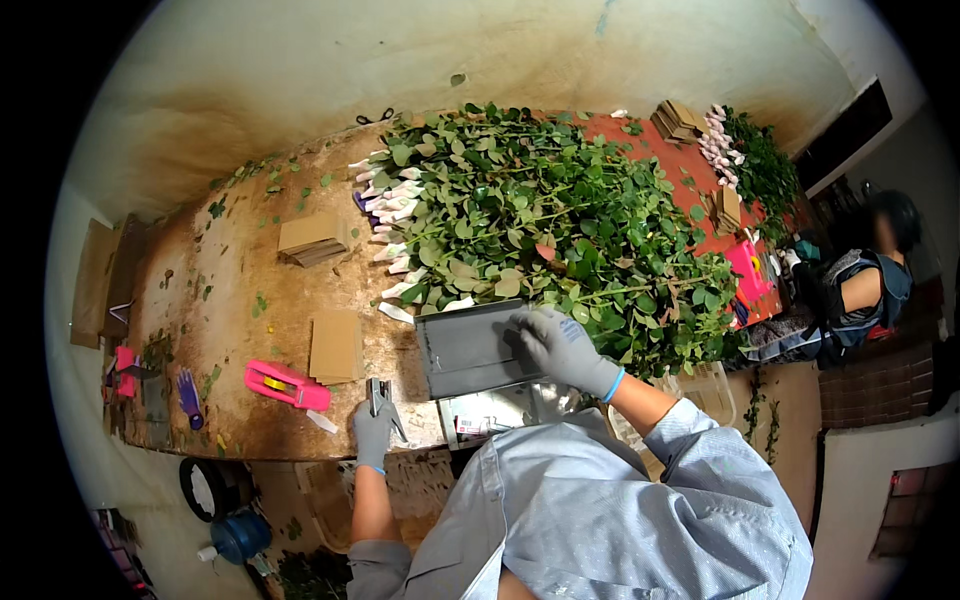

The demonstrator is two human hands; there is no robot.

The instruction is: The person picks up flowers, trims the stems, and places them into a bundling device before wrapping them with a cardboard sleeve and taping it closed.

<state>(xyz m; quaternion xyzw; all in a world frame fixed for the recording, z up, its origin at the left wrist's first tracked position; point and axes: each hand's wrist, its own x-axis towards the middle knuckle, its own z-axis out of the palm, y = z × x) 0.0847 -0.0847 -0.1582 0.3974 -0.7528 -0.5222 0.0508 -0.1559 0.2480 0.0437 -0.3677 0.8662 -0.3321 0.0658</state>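
Note:
My left hand (373, 433), in a grey glove, grips a metal plier stapler (381, 397) at the table's front edge. My right hand (559, 349), gloved alike, is over the right side of a dark grey rectangular tray (469, 352) and casts a shadow on it; nothing shows in its fingers, which are apart. Behind the tray lies a large heap of leafy green stems (555, 217), with white-wrapped flower buds (394, 206) along its left side. A stack of cardboard sheets (336, 346) and a pink tape dispenser (287, 385) lie left of the tray.
More cardboard (313, 236) sits farther back on the wooden table (240, 300). A purple glove (189, 397) lies at left. Another person (862, 292) is at the right, by a second pink dispenser (746, 270). A blue water jug (240, 536) and plastic crate (709, 394) are below the table.

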